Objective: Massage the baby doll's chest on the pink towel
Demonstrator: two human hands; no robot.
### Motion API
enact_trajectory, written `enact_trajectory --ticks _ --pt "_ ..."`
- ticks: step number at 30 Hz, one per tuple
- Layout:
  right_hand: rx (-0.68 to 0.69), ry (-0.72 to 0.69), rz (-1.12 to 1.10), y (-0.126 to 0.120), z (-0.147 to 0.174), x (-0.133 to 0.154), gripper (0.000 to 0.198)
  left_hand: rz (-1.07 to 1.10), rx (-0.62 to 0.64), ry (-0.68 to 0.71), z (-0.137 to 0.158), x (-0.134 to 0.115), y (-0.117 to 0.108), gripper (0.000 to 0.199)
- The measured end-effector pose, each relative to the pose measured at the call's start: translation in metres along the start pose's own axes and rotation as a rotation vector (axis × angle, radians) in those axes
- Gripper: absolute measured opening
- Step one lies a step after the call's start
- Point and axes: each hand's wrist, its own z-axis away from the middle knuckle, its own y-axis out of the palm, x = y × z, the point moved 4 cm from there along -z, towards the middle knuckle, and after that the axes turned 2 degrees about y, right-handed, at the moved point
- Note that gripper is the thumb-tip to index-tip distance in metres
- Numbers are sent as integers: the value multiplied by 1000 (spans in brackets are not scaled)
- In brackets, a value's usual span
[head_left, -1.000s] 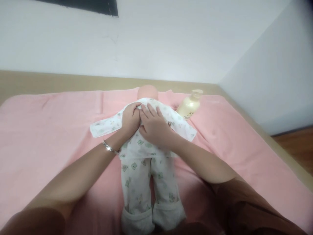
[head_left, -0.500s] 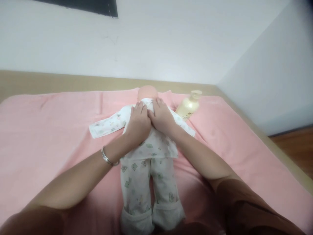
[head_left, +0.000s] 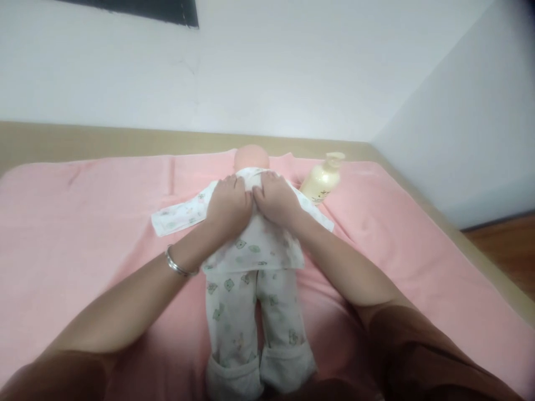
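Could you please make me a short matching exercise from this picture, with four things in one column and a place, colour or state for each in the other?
Things:
1. Patterned top
2. Patterned trousers
3. Pump bottle
4. Bracelet

Descriptions:
A. Pale yellow
B. Silver-coloured
C. Under the left hand and the right hand
D. Folded back at the ends of the legs

Right pairs: 1-C, 2-D, 3-A, 4-B
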Motion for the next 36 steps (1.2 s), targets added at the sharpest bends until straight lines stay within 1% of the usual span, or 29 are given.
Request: enact_trajectory --ticks 2,4,6,8,10,14,17,19,23,26,28,36 --pt "21 48 -27 2 -10 -10 44 -21 5 41 9 -13 -2 43" --pt "31 49 -46 5 -14 -15 44 -3 33 75 14 -21 -3 48" --pt "34 31 -44 5 -13 -16 44 41 70 86 13 -20 -4 45" --pt "25 6 -7 4 -9 -12 43 100 93 75 7 -11 -4 37" --pt "7 -14 59 2 -1 -5 43 152 94 36 -2 1 -3 32" --pt "-78 -68 210 -2 20 13 49 198 89 -125 -14 21 4 27" --pt "-90 -123 253 -4 30 21 50 187 13 -183 -14 24 8 29" --pt "-56 -139 225 -4 28 20 48 184 -34 -198 -13 23 10 31" --pt "-8 -158 75 -1 11 8 46 204 -47 -222 -11 23 15 38" --pt "-29 -129 6 5 2 0 55 229 -78 -221 -11 27 19 43" --pt "-57 -114 -5 9 0 -2 59 245 -95 -212 -11 29 21 44" --pt "-71 -100 -25 12 2 -3 59 242 -97 -199 -11 30 22 40"
